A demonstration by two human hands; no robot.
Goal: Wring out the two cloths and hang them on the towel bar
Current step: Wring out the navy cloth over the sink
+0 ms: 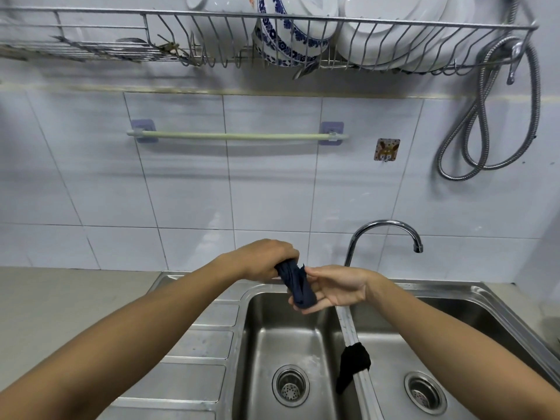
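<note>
A dark blue cloth [296, 283], bunched into a thick roll, hangs above the left sink basin [266, 344]. My left hand [266, 257] is clenched over its upper end. My right hand [336, 287] cups its lower end from beneath, fingers loosely curled around it. A second, black cloth [353, 366] is draped over the divider between the two basins. The pale green towel bar [236, 135] is fixed to the tiled wall above, with nothing on it.
A chrome tap [385, 225] arches over the right basin [424, 359]. Overhead, a wire dish rack [272, 34] holds white and blue-patterned dishes. A metal shower hose [497, 116] hangs at the right, near a small wall hook [387, 150]. The ribbed drainboard [200, 344] lies left.
</note>
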